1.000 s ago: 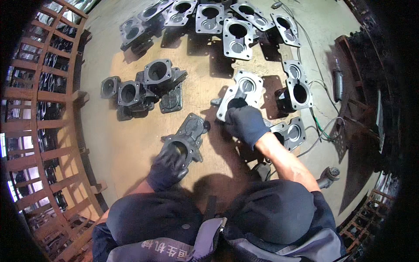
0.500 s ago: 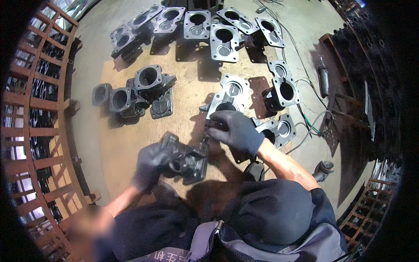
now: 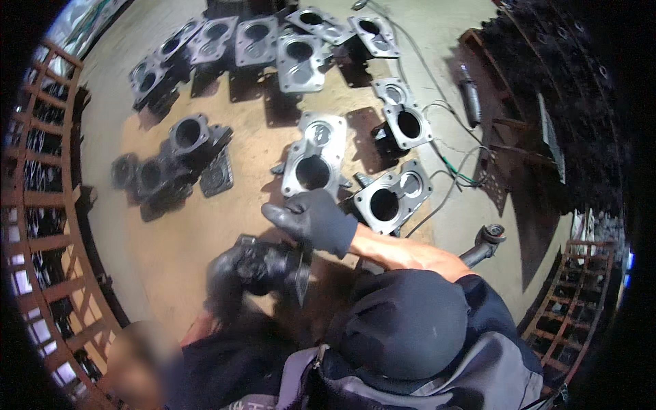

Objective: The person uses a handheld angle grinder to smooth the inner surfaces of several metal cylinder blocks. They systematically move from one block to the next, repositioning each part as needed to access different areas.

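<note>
A dark metal casting [image 3: 263,270], blurred by motion, is in front of my lap. My left hand [image 3: 225,273], in a dark glove, is closed on its left side. Just above the casting is my gloved right hand [image 3: 316,222], its fingers curled and pointing left. Whatever it may hold is hidden. Right beyond that hand sits a flanged valve body [image 3: 335,147] with a machined grey face, a large round bore and a smaller recess. To its right lies a similar body [image 3: 384,205], tilted on the board.
Several machined bodies [image 3: 256,41] line the far edge of the tan board [image 3: 239,130]. Darker castings [image 3: 188,133] cluster at left. A cylindrical power tool [image 3: 470,102] and cables [image 3: 444,160] lie on the right floor. Rusty racks [image 3: 61,229] flank both sides.
The view has shifted, moving the board's contents leftward. My right hand has drawn back from the valve body's bore towards the casting. The casting in my left hand has turned.
</note>
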